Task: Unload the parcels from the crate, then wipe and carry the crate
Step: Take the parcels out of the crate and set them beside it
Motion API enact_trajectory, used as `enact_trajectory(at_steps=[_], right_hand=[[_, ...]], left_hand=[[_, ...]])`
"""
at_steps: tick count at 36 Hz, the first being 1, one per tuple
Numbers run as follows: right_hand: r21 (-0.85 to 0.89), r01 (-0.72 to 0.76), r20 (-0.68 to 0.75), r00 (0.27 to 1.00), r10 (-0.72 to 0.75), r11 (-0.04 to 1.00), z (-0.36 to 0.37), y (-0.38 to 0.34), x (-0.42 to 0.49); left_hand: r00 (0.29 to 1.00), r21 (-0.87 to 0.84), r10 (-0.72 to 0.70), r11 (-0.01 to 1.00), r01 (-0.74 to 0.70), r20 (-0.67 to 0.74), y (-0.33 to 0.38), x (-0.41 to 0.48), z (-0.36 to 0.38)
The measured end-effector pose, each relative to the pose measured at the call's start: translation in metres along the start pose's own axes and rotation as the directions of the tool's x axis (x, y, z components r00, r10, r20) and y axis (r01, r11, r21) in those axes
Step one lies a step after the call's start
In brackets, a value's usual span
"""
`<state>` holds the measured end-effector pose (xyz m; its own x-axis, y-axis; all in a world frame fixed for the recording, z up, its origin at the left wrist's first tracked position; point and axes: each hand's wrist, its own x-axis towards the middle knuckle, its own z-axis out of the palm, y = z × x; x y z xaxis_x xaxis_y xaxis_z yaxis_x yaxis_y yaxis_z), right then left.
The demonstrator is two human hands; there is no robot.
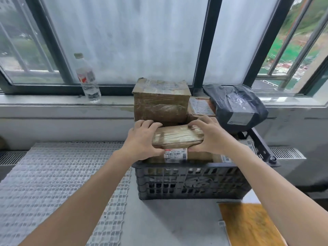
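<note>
A dark grey plastic crate (191, 181) stands on the floor below a window sill, packed with parcels. On top at the front lies a flat brown taped parcel (177, 137) with a white barcode label. My left hand (142, 139) grips its left end and my right hand (207, 135) grips its right end. Behind it a tall brown cardboard box (160, 102) stands upright in the crate. A black plastic-wrapped parcel (237, 105) leans at the crate's right rear. A smaller box with a white label (200, 107) shows between them.
A clear water bottle (87, 80) stands on the window sill (53, 102) to the left. A white grid mat (58, 183) covers the floor left of the crate. An orange-brown wooden surface (248, 224) lies at the lower right. Floor vents run along the wall.
</note>
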<state>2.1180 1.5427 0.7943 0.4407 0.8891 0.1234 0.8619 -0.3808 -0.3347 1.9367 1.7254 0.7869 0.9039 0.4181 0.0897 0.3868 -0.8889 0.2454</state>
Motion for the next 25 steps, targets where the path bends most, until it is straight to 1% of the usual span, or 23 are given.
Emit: enact_trajectory(at_steps=[2,4,7,10,12,14,16,19,21,23,25], right_hand=[[0.091,0.081,-0.075,0.994,-0.074,0.993,-0.008,0.002,-0.001],[0.133,0.147,-0.130,0.983,-0.130,0.980,-0.018,0.004,0.000],[0.184,0.226,-0.238,0.954,-0.180,0.957,-0.036,0.002,0.005],[0.232,0.254,-0.306,0.935,-0.178,0.939,-0.048,-0.001,0.009],[0.331,0.231,-0.307,0.943,-0.127,0.915,-0.050,-0.001,0.013],[0.500,0.223,-0.294,0.953,-0.078,0.837,-0.049,0.001,0.015],[0.601,0.228,-0.291,0.955,-0.056,0.766,-0.046,0.006,0.015],[0.610,0.164,-0.265,0.964,0.005,0.775,-0.040,0.014,0.015],[0.608,0.126,-0.242,0.970,0.032,0.784,-0.037,0.016,0.016],[0.650,0.124,-0.231,0.972,0.039,0.750,-0.036,0.011,0.016],[0.719,0.153,-0.242,0.970,0.038,0.678,-0.038,0.002,0.017]], left_hand=[[0.999,0.014,0.025,1.000,-0.024,-0.032,0.006,0.002,-0.007],[0.998,-0.008,0.031,0.999,-0.032,-0.049,0.011,0.006,-0.014],[0.997,-0.097,0.021,0.995,-0.027,-0.068,0.018,0.010,-0.028],[0.991,-0.207,0.001,0.978,-0.030,-0.137,0.022,0.009,-0.041],[0.986,-0.227,-0.010,0.973,-0.029,-0.167,0.022,0.006,-0.050],[0.983,-0.221,-0.019,0.975,-0.023,-0.185,0.020,0.004,-0.058],[0.977,-0.244,-0.053,0.970,0.001,-0.205,0.017,0.001,-0.067],[0.961,-0.358,-0.123,0.933,0.028,-0.247,0.007,-0.002,-0.079],[0.948,-0.463,-0.173,0.886,0.032,-0.266,-0.001,-0.005,-0.087],[0.942,-0.565,-0.216,0.824,0.034,-0.258,-0.005,-0.007,-0.097],[0.940,-0.626,-0.251,0.778,0.054,-0.231,-0.010,-0.008,-0.106]])
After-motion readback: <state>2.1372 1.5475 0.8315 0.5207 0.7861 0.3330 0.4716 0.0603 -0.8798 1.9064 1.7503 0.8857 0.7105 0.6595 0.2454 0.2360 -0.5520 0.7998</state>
